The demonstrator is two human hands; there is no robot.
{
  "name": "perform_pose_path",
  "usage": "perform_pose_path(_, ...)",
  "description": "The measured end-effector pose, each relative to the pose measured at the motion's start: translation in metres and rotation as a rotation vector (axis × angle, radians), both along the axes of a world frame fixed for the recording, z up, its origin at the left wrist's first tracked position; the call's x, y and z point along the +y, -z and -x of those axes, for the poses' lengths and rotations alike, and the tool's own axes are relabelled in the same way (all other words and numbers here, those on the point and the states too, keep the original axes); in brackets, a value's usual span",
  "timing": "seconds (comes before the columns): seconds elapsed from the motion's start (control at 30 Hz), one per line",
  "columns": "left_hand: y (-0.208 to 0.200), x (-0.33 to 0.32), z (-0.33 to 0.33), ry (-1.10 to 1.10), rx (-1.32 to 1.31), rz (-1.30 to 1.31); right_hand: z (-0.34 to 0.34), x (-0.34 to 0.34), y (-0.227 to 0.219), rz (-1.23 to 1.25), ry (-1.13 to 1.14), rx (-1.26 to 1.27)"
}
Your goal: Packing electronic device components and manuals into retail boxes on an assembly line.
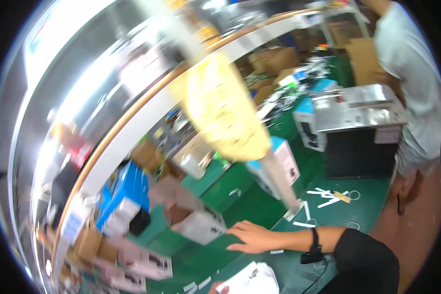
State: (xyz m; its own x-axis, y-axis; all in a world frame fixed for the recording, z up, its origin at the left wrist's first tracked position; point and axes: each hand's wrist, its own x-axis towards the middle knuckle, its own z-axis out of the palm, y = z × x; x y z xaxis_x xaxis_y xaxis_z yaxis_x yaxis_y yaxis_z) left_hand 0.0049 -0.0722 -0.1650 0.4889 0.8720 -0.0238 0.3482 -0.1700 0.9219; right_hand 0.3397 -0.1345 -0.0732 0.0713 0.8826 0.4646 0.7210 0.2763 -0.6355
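My right hand (252,237) reaches left across the green bench, its fingers stretched out and the thumb apart, holding nothing. Its fingertips are at the near right corner of an open pale box (201,229); whether they touch it I cannot tell. The box's flaps stand up and its inside is partly visible. At the lower edge, my left hand (220,289) grips a stack of white paper leaflets (254,280); only part of that hand shows. A black band (314,240) with a small device and a cable is on my right wrist.
Blue boxes (127,196) and pale boxes (149,264) stand to the left. A post with a yellow sheet (225,110) rises ahead. White strips (328,197) lie on the bench. A metal-topped black cabinet (362,152) stands right, beside another person (411,88).
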Motion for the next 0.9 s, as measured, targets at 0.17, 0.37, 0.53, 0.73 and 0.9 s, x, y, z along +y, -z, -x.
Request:
perform_pose_path(0.17,0.007,0.008,0.022,0.178,0.319,-0.325,-0.006,0.083,-0.003,-0.144,0.143,0.277)
perform_pose_path(0.37,-0.06,-0.027,-0.002,0.079,1.119,-0.881,0.005,0.157,0.015,-0.147,0.158,0.285)
perform_pose_path(0.53,-0.104,-0.015,-0.02,0.219,1.218,-0.714,0.005,0.199,0.054,-0.184,0.218,0.195)
perform_pose_path(0.73,-0.132,-0.013,-0.059,0.398,1.088,-0.411,-0.008,0.21,0.066,-0.16,0.19,0.229)
perform_pose_path(0.9,-0.092,-0.021,-0.067,0.558,0.984,-0.488,-0.031,0.206,0.057,-0.317,0.086,0.294)
